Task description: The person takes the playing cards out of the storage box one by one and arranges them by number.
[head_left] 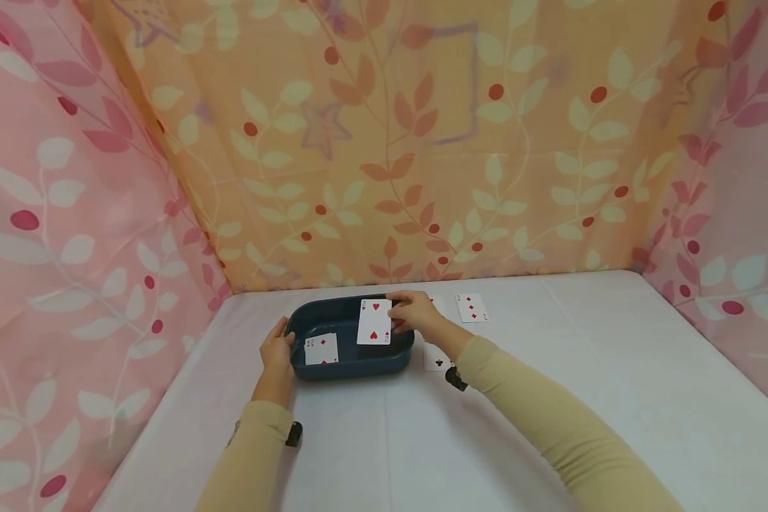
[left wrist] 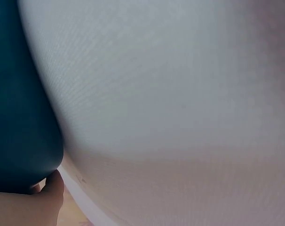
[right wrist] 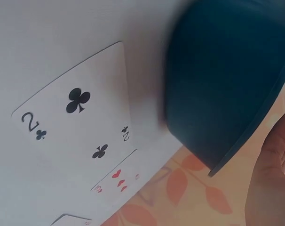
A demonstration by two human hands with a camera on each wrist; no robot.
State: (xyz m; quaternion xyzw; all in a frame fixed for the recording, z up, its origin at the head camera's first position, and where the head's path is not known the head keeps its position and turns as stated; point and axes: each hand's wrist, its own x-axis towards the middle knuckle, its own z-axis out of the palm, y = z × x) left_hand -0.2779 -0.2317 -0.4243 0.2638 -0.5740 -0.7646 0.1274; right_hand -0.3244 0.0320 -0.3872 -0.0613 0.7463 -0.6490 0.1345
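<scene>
A dark blue tray [head_left: 307, 321] stands on the white table [head_left: 518, 427]. My left hand [head_left: 278, 350] grips the tray's left rim; in the left wrist view a fingertip [left wrist: 51, 188] touches the tray wall [left wrist: 20, 117]. My right hand [head_left: 413, 313] pinches a two of hearts [head_left: 374, 322] and holds it over the tray. A two of diamonds [head_left: 322, 349] lies inside the tray. The right wrist view shows the tray's outer wall [right wrist: 217, 89] and part of my right hand [right wrist: 269, 183].
A two of clubs [head_left: 435, 358] [right wrist: 76, 117] lies on the table right of the tray, a hearts card [right wrist: 115, 181] beyond it, and a diamonds card [head_left: 471, 307] farther back. Patterned fabric walls [head_left: 384, 142] close in the back and both sides.
</scene>
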